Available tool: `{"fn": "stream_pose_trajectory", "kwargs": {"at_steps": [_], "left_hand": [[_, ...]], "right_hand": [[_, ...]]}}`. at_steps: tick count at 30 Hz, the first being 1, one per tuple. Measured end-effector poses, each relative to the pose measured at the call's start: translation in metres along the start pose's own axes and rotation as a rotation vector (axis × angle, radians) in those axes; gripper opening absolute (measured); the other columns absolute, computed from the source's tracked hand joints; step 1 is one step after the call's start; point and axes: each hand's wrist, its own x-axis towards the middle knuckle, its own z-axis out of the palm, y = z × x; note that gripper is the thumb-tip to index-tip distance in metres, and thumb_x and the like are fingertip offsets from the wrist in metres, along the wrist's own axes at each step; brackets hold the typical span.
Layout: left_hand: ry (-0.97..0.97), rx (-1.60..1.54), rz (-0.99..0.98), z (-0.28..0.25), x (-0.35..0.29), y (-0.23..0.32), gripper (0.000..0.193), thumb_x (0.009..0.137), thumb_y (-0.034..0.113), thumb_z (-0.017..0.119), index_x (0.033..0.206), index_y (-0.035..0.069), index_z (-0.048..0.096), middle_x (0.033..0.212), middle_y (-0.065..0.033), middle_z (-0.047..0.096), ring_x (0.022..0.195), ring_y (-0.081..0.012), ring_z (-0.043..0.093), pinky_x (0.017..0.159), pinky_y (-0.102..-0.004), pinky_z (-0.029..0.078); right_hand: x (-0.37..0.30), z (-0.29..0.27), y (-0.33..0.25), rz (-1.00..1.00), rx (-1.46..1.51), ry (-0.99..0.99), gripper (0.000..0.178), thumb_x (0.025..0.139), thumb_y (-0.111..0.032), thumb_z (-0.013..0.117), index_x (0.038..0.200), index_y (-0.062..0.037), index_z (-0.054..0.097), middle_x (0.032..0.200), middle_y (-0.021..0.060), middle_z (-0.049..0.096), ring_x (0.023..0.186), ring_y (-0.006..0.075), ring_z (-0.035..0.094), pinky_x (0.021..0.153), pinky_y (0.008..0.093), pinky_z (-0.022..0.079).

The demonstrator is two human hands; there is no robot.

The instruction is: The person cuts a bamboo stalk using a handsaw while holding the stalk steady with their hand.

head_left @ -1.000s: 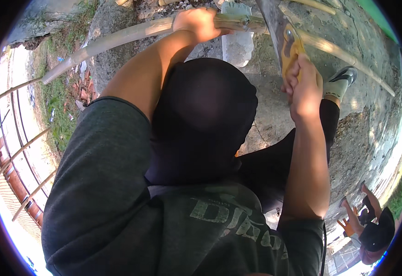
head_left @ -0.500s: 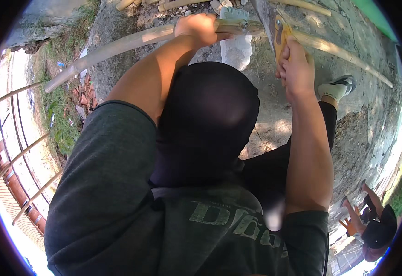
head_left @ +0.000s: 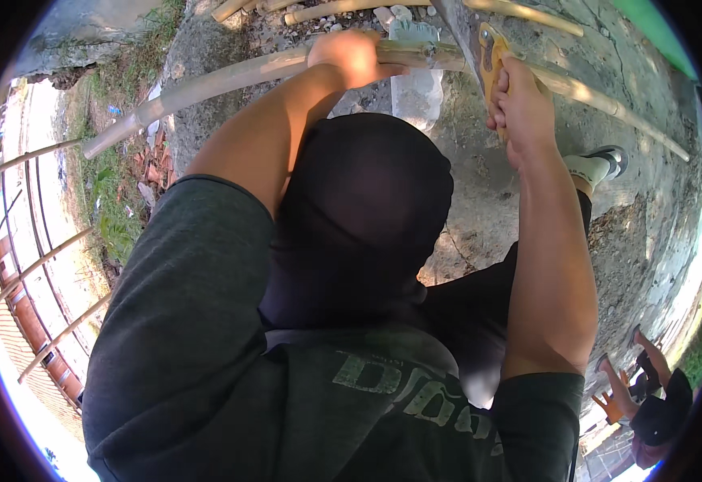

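Observation:
A long pale bamboo pole (head_left: 222, 84) lies crosswise in front of me. My left hand (head_left: 344, 59) is closed around it left of its middle, the fingers slightly blurred. In my right hand (head_left: 525, 104) I grip the yellow handle of a hand saw (head_left: 492, 64). The saw's blade slants up and away over the pole, to the right of my left hand. Whether its teeth sit in a cut cannot be made out. Beneath the pole, between my hands, is a pale block (head_left: 417, 100).
More bamboo poles (head_left: 327, 14) lie on the rough concrete ground (head_left: 479, 185) at the far side. My foot in a sandal (head_left: 604, 163) rests near the pole's right part. Another person (head_left: 656, 402) is at the lower right. Thin poles (head_left: 45, 261) and grass border the left.
My right hand and the saw have moved slightly forward across the pole. The left hand keeps its hold on the bamboo. The whole view has shifted a little.

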Motion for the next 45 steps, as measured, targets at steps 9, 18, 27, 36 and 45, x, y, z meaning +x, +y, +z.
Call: {"fn": "stream_pose_trajectory", "kwargs": {"at_steps": [9,18,27,36,45], "left_hand": [[0.030,-0.026,-0.033,-0.010,-0.012,-0.002,0.068,0.082,0.072,0.066,0.107,0.008,0.069,0.104,-0.0126,0.074,0.099,-0.0297,0.071,0.087,-0.0437,0.056],[-0.083,0.019,-0.092,-0.007,-0.012,-0.011,0.072,0.079,0.075,0.067,0.116,0.013,0.070,0.110,-0.0092,0.074,0.104,-0.0283,0.071,0.089,-0.0440,0.056],[-0.057,0.039,-0.063,-0.003,-0.008,0.004,0.075,0.077,0.076,0.067,0.114,0.011,0.070,0.111,-0.0116,0.073,0.106,-0.0293,0.070,0.089,-0.0434,0.056],[0.150,0.002,0.021,0.005,-0.019,-0.007,0.071,0.076,0.072,0.071,0.103,0.006,0.067,0.099,-0.0159,0.072,0.095,-0.0350,0.071,0.085,-0.0459,0.055],[-0.244,-0.010,0.084,-0.013,0.013,-0.027,0.067,0.074,0.061,0.076,0.113,0.007,0.069,0.098,-0.0182,0.072,0.097,-0.0357,0.070,0.089,-0.0450,0.054]], "right_hand": [[-0.070,-0.007,0.022,0.023,0.076,0.004,0.037,0.102,-0.039,0.049,0.075,-0.0136,0.044,0.056,-0.0033,0.036,0.047,0.0080,0.033,0.049,0.0264,0.033],[-0.125,-0.010,0.033,0.023,0.071,-0.031,0.038,0.103,-0.041,0.047,0.077,-0.0136,0.044,0.057,-0.0033,0.037,0.044,0.0076,0.031,0.046,0.0261,0.033],[-0.028,-0.015,0.011,0.082,0.066,0.050,0.038,0.100,-0.035,0.055,0.072,-0.0123,0.044,0.058,-0.0033,0.037,0.049,0.0090,0.035,0.050,0.0293,0.034],[-0.055,-0.009,0.040,-0.079,0.013,-0.027,0.032,0.101,-0.034,0.053,0.078,-0.0121,0.047,0.061,-0.0044,0.039,0.052,0.0079,0.037,0.054,0.0283,0.036],[-0.034,-0.026,0.010,-0.020,-0.031,-0.132,0.039,0.101,-0.038,0.056,0.074,-0.0108,0.049,0.063,-0.0036,0.043,0.055,0.0070,0.041,0.053,0.0265,0.035]]}}
